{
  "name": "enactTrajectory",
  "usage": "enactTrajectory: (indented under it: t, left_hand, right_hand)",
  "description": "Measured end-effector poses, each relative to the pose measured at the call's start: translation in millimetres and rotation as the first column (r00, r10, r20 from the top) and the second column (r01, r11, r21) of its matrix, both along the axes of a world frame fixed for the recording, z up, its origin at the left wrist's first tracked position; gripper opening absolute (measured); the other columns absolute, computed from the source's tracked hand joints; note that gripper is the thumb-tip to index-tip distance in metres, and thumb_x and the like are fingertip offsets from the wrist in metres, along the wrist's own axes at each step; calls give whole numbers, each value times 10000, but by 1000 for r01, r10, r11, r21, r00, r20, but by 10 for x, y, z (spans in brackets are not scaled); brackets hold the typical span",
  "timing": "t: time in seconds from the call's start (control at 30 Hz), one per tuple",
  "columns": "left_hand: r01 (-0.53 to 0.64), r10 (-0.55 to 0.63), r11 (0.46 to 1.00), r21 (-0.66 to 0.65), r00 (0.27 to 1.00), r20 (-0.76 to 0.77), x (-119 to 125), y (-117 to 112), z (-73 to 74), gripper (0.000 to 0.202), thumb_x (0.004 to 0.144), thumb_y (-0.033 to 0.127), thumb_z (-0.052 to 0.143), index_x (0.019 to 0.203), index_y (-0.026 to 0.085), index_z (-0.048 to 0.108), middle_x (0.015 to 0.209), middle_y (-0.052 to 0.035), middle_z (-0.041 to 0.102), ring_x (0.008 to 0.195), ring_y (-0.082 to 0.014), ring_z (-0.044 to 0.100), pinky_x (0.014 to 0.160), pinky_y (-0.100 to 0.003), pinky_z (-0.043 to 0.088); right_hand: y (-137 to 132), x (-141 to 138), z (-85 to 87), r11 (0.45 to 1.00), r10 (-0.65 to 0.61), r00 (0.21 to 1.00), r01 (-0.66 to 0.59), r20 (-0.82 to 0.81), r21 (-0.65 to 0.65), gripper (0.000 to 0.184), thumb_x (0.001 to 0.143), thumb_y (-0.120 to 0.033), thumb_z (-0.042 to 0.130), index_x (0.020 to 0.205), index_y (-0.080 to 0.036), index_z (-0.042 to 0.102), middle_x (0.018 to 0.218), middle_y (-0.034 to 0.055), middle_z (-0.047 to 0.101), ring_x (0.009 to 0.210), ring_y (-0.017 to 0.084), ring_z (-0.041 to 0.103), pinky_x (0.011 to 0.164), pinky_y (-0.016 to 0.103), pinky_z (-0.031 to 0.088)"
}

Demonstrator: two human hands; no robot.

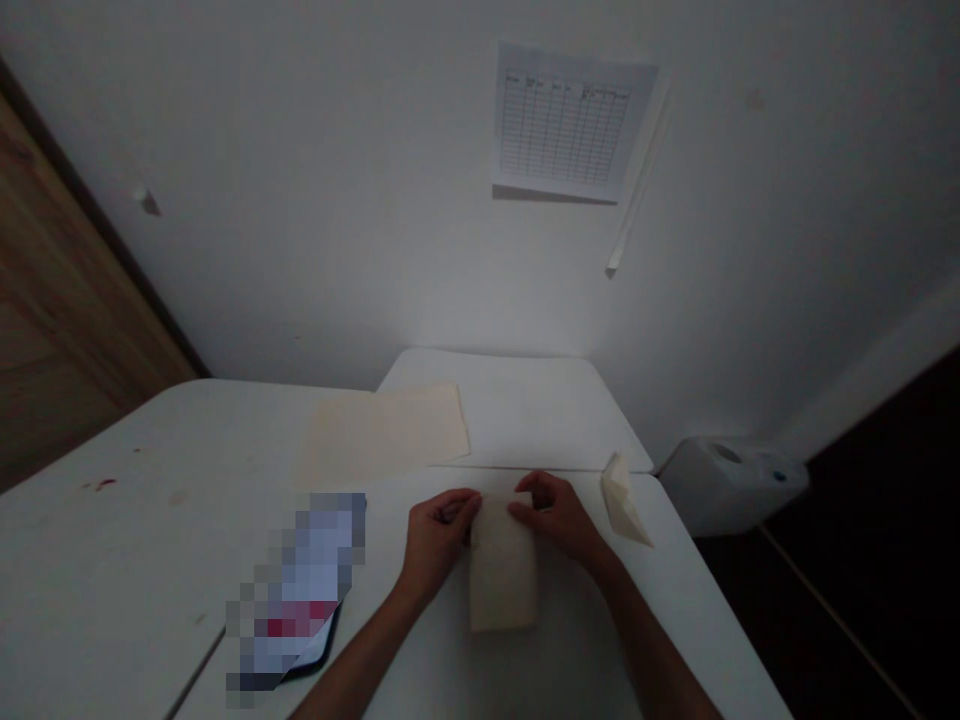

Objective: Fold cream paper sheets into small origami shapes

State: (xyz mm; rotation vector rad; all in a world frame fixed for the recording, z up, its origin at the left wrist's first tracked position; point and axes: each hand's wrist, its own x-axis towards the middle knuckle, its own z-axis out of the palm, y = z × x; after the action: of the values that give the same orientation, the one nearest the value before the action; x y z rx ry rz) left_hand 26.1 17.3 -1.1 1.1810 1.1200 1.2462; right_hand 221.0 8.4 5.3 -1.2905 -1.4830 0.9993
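A folded piece of cream paper (503,570), tall and narrow, is between my two hands over the white table. At its upper left edge my left hand (439,535) pinches it between thumb and fingers. My right hand (556,515) has its thumb on the upper right corner, with curled fingers behind the edge. Just right of that hand stands a small folded paper shape (624,503) with pointed ends. Flat sheets of cream paper (382,430) lie farther back on the left.
A phone (307,590) with a pixelated screen lies left of my left forearm. The white tabletop (150,560) has a few reddish marks and seams. A printed chart (574,125) hangs on the wall. A white plastic container (735,485) stands beyond the table's right edge.
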Motion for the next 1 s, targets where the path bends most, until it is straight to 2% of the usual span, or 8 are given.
enactTrajectory:
  t: [0.17, 0.43, 0.6, 0.77, 1.0]
  left_hand:
    - [15, -15, 1000, 11, 999, -32, 7, -7, -23, 304, 668, 433, 758, 771, 147, 748, 658, -58, 726, 513, -160, 624, 435, -220, 457]
    - [7, -1, 999, 50, 995, -101, 0, -26, 53, 238, 663, 396, 756, 750, 174, 759, 702, -61, 744, 647, -210, 685, 593, -270, 537]
    - [28, -20, 998, 65, 992, -121, -4, -43, 89, 215, 671, 389, 754, 738, 184, 761, 714, -55, 748, 644, -199, 684, 596, -254, 531]
    - [44, -34, 996, 73, 992, -123, -1, -36, 64, 201, 674, 378, 755, 726, 184, 759, 718, -56, 750, 656, -206, 691, 601, -257, 536]
    - [66, -56, 995, 72, 990, -132, 0, -28, 17, 203, 702, 372, 736, 736, 173, 756, 695, -55, 744, 589, -184, 670, 511, -229, 501]
  right_hand:
    - [-28, 91, 136, 998, 36, 989, -43, 143, 52, 211, 700, -346, 745, 785, -184, 640, 761, 0, 642, 616, 123, 534, 558, 230, 427]
    - [-65, 97, 216, 995, 99, 976, -103, 193, 13, 213, 706, -363, 740, 732, -180, 635, 689, -1, 627, 577, 120, 523, 503, 215, 383]
    - [-74, 120, 210, 991, 129, 977, -121, 168, -60, 253, 706, -386, 747, 670, -185, 597, 586, -16, 583, 521, 115, 509, 457, 207, 362]
    - [-65, 156, 187, 981, 146, 982, -128, 121, -145, 309, 738, -438, 721, 671, -191, 549, 549, -35, 545, 461, 104, 512, 413, 196, 363]
    - [-61, 167, 162, 967, 168, 985, -156, 43, -203, 340, 758, -474, 696, 710, -196, 507, 563, -46, 538, 442, 96, 503, 390, 189, 394]
